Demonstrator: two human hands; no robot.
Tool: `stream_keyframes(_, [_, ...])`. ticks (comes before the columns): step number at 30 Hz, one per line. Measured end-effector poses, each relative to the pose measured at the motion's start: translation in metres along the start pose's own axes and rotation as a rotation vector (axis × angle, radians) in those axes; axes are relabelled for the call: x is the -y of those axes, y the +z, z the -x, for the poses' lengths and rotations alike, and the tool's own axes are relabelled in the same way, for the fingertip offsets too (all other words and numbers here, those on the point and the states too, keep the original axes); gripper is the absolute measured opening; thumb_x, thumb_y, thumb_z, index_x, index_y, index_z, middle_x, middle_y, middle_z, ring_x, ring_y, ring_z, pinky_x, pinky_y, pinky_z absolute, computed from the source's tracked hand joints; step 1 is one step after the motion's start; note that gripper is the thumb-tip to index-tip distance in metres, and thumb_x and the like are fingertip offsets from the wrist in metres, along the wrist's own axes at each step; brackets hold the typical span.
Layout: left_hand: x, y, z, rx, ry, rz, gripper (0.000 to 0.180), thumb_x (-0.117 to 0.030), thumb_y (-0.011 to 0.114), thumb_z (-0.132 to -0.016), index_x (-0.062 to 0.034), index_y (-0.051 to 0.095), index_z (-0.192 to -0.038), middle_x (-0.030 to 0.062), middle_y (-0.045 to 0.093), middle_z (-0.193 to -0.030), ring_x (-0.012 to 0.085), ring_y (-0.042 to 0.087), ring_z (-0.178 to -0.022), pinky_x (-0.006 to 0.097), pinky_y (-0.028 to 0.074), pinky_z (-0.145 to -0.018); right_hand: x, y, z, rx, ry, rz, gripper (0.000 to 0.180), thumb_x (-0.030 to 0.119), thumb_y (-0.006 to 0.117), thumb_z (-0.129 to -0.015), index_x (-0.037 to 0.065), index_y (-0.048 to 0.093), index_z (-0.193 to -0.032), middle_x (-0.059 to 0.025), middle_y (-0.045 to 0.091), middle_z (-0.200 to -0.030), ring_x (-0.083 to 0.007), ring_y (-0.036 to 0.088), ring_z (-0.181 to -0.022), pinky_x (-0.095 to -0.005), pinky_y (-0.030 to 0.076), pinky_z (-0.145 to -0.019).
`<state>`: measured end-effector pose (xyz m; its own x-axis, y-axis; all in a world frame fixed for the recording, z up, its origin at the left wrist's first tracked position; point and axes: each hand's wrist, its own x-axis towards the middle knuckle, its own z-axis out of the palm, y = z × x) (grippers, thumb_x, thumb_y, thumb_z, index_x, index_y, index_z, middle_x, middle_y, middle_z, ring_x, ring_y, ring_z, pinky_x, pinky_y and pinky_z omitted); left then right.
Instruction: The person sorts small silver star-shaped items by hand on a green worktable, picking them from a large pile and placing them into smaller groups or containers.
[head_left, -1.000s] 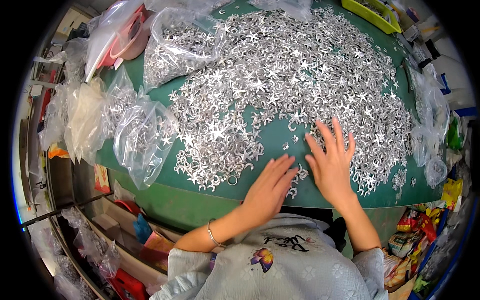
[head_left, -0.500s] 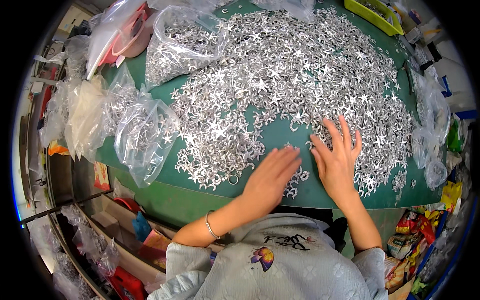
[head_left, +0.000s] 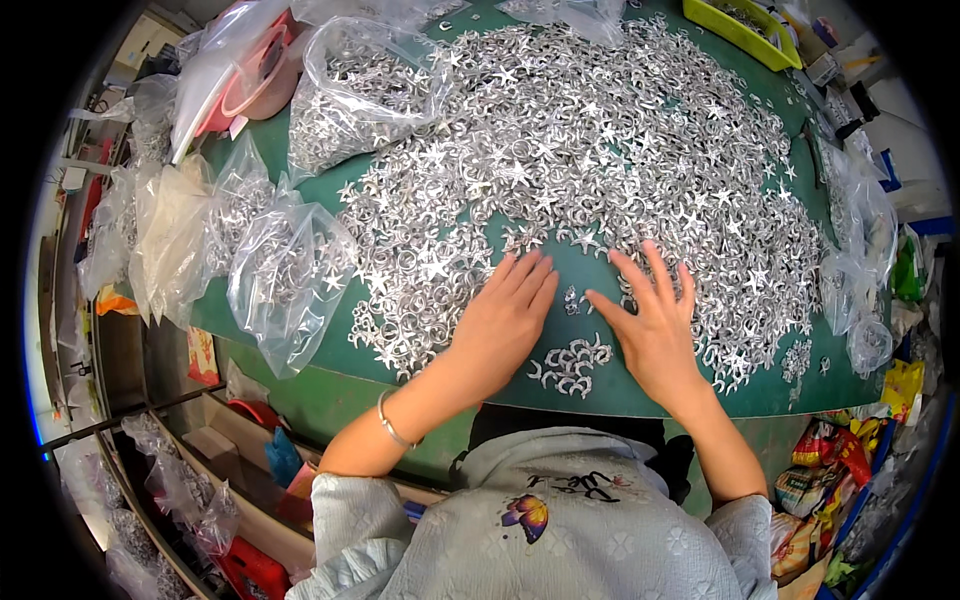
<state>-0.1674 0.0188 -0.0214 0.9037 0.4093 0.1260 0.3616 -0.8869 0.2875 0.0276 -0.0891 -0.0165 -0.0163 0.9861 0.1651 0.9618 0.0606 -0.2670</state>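
A broad heap of small silvery metal pieces (head_left: 600, 150), some star-shaped and some ring- or crescent-shaped, covers much of the green tabletop (head_left: 560, 330). My left hand (head_left: 505, 315) lies palm down with its fingers stretched out, fingertips at the heap's near edge. Opposite it, my right hand (head_left: 655, 325) has its fingers spread, their tips touching the heap's edge. Between the hands sits a tiny cluster of metal pieces (head_left: 571, 300). A separate small group of crescent-shaped pieces (head_left: 572, 365) rests near the front edge. What is under my palms is hidden.
Clear plastic bags of metal pieces (head_left: 290, 285) lie at the left, with a larger filled bag (head_left: 345, 120) behind them. A pink basin (head_left: 262, 85) stands at the far left. A yellow-green tray (head_left: 745, 30) is at the far right. Colourful packages (head_left: 825, 460) sit below the table's right side.
My left hand has moved left and away from me to the heap's edge, uncovering the small group near the front edge. My right hand has shifted slightly left.
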Motion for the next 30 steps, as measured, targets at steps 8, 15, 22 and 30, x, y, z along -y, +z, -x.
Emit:
stream_keyframes(8, [-0.06,0.006,0.051,-0.025,-0.121,0.299,0.055,0.009,0.05,-0.071,0.0085,0.051,-0.126,0.0236,0.045,-0.139,0.0378,0.043,-0.131,0.049,0.032,-0.111,0.009,-0.003,0.008,0.048,0.007,0.084,0.048,-0.005,0.06,-0.071,0.016,0.068,-0.114,-0.0103,0.042,-0.142,-0.0366,0.027,-0.14,-0.0636,0.018,-0.107])
stream_keyframes(15, [-0.061,0.013,0.043,-0.169,-0.217,0.485,0.06,0.012,0.052,-0.07,0.0032,0.051,-0.128,0.0199,0.047,-0.138,0.0368,0.044,-0.13,0.048,0.034,-0.11,0.008,-0.011,0.023,0.096,0.012,-0.02,0.049,-0.007,0.057,-0.075,0.016,0.065,-0.118,-0.0105,0.041,-0.143,-0.0356,0.028,-0.14,-0.0646,0.018,-0.107])
stream_keyframes(22, [-0.033,0.018,0.017,-0.107,-0.033,0.226,0.06,0.011,0.054,-0.069,0.0021,0.052,-0.128,0.0167,0.043,-0.143,0.0342,0.039,-0.134,0.05,0.03,-0.111,0.01,-0.003,0.002,0.099,-0.03,0.047,0.051,-0.008,0.057,-0.073,0.011,0.062,-0.12,-0.0112,0.04,-0.144,-0.0367,0.024,-0.142,-0.0636,0.017,-0.107])
stream_keyframes(30, [-0.001,0.01,-0.004,-0.188,-0.154,0.053,0.054,0.002,0.061,-0.076,-0.0029,0.052,-0.129,0.0147,0.045,-0.141,0.0339,0.039,-0.133,0.055,0.029,-0.11,-0.006,0.021,-0.054,-0.176,-0.05,0.136,0.039,0.017,0.07,-0.08,0.008,0.062,-0.117,-0.0121,0.047,-0.133,-0.0345,0.036,-0.132,-0.0586,0.023,-0.106])
